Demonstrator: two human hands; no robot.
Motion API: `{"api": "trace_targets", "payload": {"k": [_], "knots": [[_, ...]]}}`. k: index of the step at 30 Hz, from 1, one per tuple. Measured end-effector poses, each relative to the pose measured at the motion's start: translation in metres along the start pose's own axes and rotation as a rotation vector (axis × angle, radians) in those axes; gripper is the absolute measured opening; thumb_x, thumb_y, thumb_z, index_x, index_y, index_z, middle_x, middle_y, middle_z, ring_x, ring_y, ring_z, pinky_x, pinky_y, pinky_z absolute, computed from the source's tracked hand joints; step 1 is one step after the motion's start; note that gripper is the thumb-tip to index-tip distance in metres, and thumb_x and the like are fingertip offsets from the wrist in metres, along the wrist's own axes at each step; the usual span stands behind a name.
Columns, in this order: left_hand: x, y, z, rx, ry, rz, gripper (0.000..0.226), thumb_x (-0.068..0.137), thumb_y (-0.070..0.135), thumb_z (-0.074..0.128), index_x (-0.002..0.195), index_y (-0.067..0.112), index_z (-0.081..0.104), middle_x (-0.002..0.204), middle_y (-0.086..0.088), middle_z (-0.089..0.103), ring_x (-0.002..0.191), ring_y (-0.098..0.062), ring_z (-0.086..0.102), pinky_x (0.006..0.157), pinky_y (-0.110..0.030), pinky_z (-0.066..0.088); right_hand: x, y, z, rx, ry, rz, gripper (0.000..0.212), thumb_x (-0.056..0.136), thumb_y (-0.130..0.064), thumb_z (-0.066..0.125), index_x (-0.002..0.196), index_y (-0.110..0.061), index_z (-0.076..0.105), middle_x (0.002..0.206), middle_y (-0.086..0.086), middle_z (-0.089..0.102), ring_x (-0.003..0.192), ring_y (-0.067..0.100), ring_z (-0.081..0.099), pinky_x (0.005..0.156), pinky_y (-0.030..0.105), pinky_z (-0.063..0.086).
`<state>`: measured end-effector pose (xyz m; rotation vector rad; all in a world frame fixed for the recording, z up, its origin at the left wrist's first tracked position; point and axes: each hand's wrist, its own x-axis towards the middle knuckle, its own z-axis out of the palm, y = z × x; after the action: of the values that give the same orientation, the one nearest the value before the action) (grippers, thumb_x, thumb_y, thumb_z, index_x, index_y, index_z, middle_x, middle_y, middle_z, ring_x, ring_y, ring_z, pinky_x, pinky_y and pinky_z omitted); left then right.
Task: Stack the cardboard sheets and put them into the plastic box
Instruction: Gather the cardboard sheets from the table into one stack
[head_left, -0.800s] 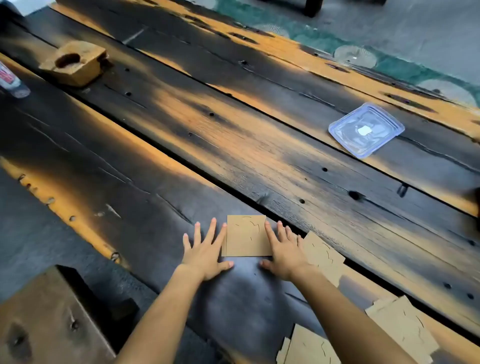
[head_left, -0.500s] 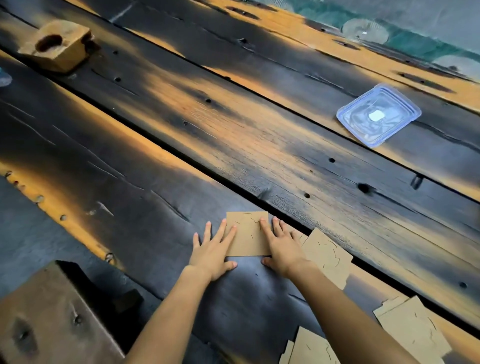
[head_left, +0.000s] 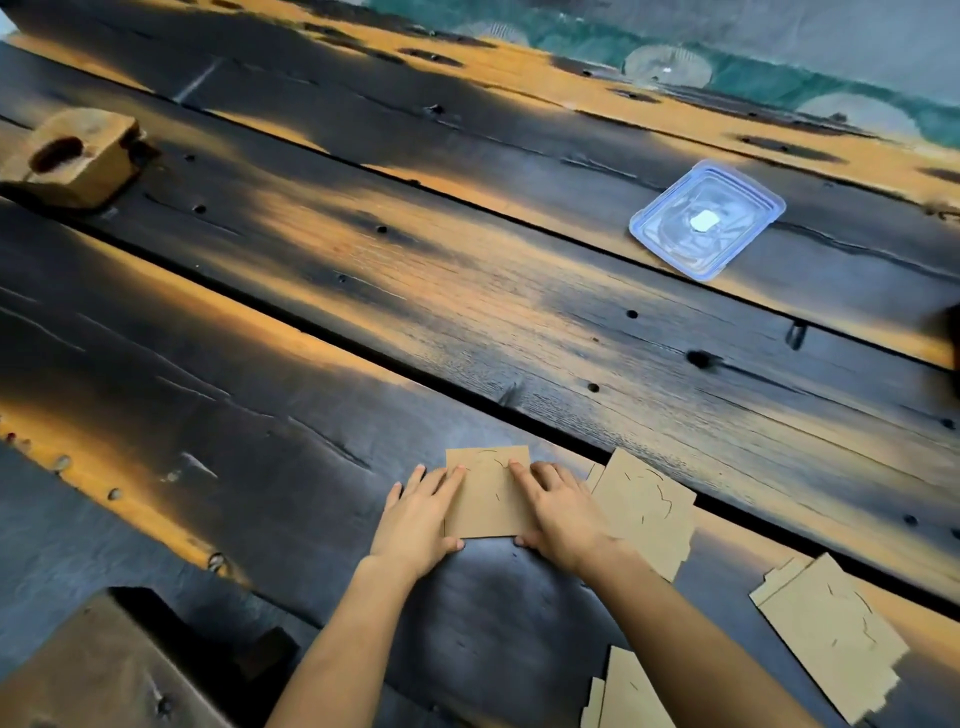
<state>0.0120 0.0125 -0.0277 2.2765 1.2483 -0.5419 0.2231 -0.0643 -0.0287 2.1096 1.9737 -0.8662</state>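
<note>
Both hands lie flat on a thin square cardboard sheet (head_left: 488, 493): left hand (head_left: 418, 514) and right hand (head_left: 558, 512) press its sides, fingers spread, nothing clasped. The clear plastic box (head_left: 706, 218), rounded and blue-rimmed, sits well apart on the rough charred-wood table (head_left: 467, 291).

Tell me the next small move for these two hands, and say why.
Probably slide the square brown cardboard sheet rightward onto the larger loose cardboard sheet beside it. Both hands, left hand and right hand, lie flat on its side edges, other sheets are unstacked, and the clear blue-rimmed plastic box sits far off with its lid on.
</note>
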Motion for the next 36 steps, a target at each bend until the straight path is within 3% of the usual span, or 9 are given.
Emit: {"api": "trace_targets", "payload": {"k": [3,8,14,21,27,36], "knots": [[-0.008,0.000,0.000,0.023,-0.003,0.043,0.102,0.088,0.047,0.075,0.165,0.030,0.011,0.161,0.003,0.032,0.159,-0.025,0.008,0.127,-0.045,0.012,-0.017,-0.003,0.001,0.023,0.033,-0.006,0.103,0.087,-0.049,0.075,0.163,-0.020,0.011,0.158,0.011,0.030,0.147,0.031,0.027,0.120,0.039,0.026],[-0.030,0.013,0.002,0.038,-0.006,0.110,0.100,0.089,0.050,0.074,0.164,0.030,0.012,0.168,0.002,0.021,0.160,-0.026,0.004,0.125,-0.042,0.022,-0.054,-0.002,0.003,0.099,0.070,0.013,0.101,0.085,-0.047,0.077,0.162,-0.023,0.017,0.156,0.009,0.033,0.145,0.028,0.030,0.120,0.037,0.026],[-0.054,0.042,0.011,0.015,0.007,0.194,0.097,0.088,0.051,0.074,0.163,0.029,0.017,0.165,0.009,0.030,0.159,-0.023,0.010,0.123,-0.040,0.026,-0.108,0.013,0.006,0.136,0.093,0.077,0.101,0.083,-0.046,0.079,0.162,-0.025,0.019,0.155,0.008,0.035,0.144,0.030,0.032,0.119,0.038,0.028],[-0.081,0.113,0.038,0.084,0.001,0.291,0.098,0.088,0.052,0.074,0.163,0.027,0.017,0.165,0.007,0.030,0.158,-0.023,0.013,0.121,-0.041,0.028,-0.191,0.050,0.031,0.150,0.129,0.191,0.071,0.081,-0.044,0.080,0.140,-0.026,0.043,0.148,0.004,0.041,0.134,0.029,0.040,0.108,0.036,0.036],[-0.109,0.154,0.075,0.152,-0.029,0.348,0.096,0.087,0.051,0.075,0.161,0.022,0.022,0.162,0.004,0.034,0.154,-0.023,0.020,0.116,-0.042,0.034,-0.249,0.065,0.063,0.171,0.107,0.248,0.070,0.080,-0.047,0.080,0.136,-0.026,0.045,0.145,0.004,0.044,0.131,0.029,0.042,0.107,0.035,0.038],[-0.135,0.177,0.117,0.189,-0.035,0.366,0.073,0.083,0.050,0.077,0.137,0.019,0.040,0.151,0.002,0.043,0.146,-0.021,0.030,0.108,-0.039,0.039,-0.294,0.068,0.105,0.238,0.086,0.291,0.066,0.084,-0.045,0.077,0.137,-0.026,0.043,0.148,0.004,0.040,0.131,0.029,0.041,0.107,0.039,0.040]]}}
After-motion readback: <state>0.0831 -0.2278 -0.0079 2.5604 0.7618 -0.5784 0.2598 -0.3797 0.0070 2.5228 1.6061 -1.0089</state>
